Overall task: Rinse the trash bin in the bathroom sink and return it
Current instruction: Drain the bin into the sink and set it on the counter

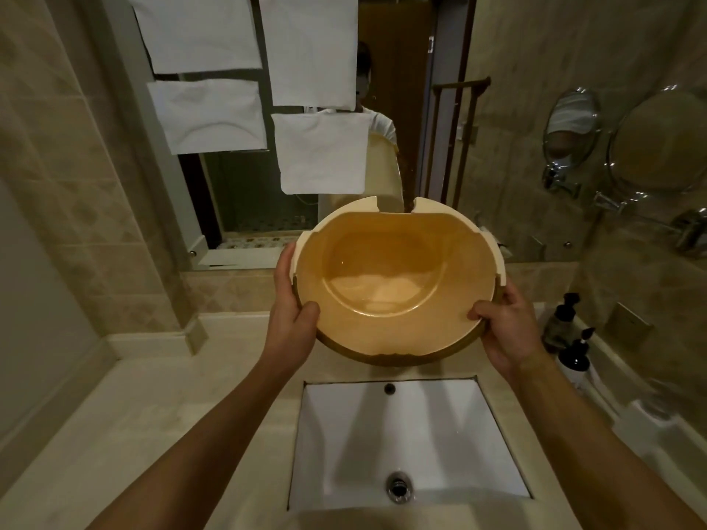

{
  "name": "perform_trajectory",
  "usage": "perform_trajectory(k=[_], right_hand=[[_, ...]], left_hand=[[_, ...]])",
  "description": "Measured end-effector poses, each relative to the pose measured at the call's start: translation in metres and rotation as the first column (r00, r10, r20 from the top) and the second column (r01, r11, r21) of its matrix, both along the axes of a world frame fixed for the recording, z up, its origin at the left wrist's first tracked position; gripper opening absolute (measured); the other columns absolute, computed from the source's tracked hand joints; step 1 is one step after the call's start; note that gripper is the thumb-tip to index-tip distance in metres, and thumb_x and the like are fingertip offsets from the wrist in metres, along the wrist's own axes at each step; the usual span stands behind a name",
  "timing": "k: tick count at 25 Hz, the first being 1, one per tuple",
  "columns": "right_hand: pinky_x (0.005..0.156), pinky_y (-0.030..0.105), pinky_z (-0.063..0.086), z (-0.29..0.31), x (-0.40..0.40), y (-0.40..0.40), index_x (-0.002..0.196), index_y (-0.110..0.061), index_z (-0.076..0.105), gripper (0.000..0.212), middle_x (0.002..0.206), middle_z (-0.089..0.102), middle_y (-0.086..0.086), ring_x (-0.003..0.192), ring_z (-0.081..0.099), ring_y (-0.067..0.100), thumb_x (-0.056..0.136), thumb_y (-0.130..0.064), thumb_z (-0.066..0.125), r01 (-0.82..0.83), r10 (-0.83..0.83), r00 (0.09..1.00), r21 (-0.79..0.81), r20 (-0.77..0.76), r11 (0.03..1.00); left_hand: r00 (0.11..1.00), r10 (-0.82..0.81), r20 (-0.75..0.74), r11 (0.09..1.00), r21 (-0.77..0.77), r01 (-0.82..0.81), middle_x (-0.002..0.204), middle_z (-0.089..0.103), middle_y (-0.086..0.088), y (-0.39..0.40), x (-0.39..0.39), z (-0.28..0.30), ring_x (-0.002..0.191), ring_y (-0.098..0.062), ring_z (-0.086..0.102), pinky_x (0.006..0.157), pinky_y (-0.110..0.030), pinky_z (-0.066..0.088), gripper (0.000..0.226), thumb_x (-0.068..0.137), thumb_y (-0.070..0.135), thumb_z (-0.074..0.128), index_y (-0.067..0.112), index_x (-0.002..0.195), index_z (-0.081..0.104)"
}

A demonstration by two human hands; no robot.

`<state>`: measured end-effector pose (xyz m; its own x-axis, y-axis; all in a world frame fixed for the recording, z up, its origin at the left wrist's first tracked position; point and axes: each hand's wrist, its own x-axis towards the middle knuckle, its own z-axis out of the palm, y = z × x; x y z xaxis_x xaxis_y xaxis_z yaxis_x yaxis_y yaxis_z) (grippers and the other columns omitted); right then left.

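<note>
Trash bin (386, 285) (some water inside) above sink (405, 434), left hand (292, 319) and right hand (505, 330) gripping rim.

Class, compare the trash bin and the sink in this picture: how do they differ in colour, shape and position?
The trash bin is tan with a rounded opening; the sink is white and rectangular. The bin is held up by the left hand and right hand; the sink is set in the counter. Both look empty.

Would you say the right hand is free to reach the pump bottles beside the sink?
Probably not yet: the right hand grips the trash bin, though the pump bottles stand unobstructed nearby.
</note>
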<state>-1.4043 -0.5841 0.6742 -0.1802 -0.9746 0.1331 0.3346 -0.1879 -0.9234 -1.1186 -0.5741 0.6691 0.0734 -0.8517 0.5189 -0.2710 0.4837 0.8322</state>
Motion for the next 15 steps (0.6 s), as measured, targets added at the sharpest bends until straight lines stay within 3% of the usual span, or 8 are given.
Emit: perform_trajectory(k=[4,8,13,15], right_hand=[[0.071,0.032,0.057,0.004,-0.003,0.002,0.113,-0.026,0.064,0.064,0.108,0.061,0.003,0.106,0.057,0.026,0.071,0.02,0.051,0.006,-0.005,1.0,-0.028,0.024,1.0],[0.074,0.035,0.056,0.007,-0.005,0.004,0.115,-0.025,0.063,0.063,0.108,0.059,0.003,0.107,0.056,0.027,0.072,0.02,0.05,-0.003,0.003,1.0,-0.054,0.006,0.999],[0.065,0.028,0.055,0.015,-0.003,0.007,0.117,-0.031,0.063,0.065,0.103,0.063,-0.003,0.099,0.059,0.02,0.075,0.017,0.053,0.048,-0.057,0.991,-0.071,-0.12,0.996],[0.059,0.022,0.054,0.024,-0.002,0.007,0.122,-0.034,0.062,0.068,0.099,0.065,-0.01,0.092,0.063,0.014,0.075,0.015,0.056,0.087,-0.108,0.967,-0.099,-0.231,0.991]], left_hand=[[1.0,0.004,0.017,1.0,-0.012,-0.003,0.124,0.029,0.056,-0.001,-0.004,0.002,0.109,0.024,0.044,0.071,-0.002,0.048,0.083,0.087,0.014,0.048,0.054,0.148,0.009],[1.0,0.003,0.017,1.0,-0.005,-0.003,0.126,0.027,0.057,0.0,-0.007,0.0,0.109,0.024,0.044,0.073,0.001,0.046,0.082,0.088,0.013,0.046,0.053,0.149,0.008],[1.0,0.009,-0.024,0.998,0.06,-0.007,0.121,0.031,0.056,-0.001,-0.007,-0.009,0.103,0.019,0.052,0.073,-0.009,0.054,0.081,0.091,0.016,0.044,0.057,0.148,0.003],[0.997,0.02,-0.077,0.995,0.101,-0.012,0.126,0.033,0.048,-0.002,-0.007,-0.012,0.104,0.014,0.053,0.077,-0.02,0.059,0.081,0.092,0.018,0.044,0.063,0.144,0.002]])
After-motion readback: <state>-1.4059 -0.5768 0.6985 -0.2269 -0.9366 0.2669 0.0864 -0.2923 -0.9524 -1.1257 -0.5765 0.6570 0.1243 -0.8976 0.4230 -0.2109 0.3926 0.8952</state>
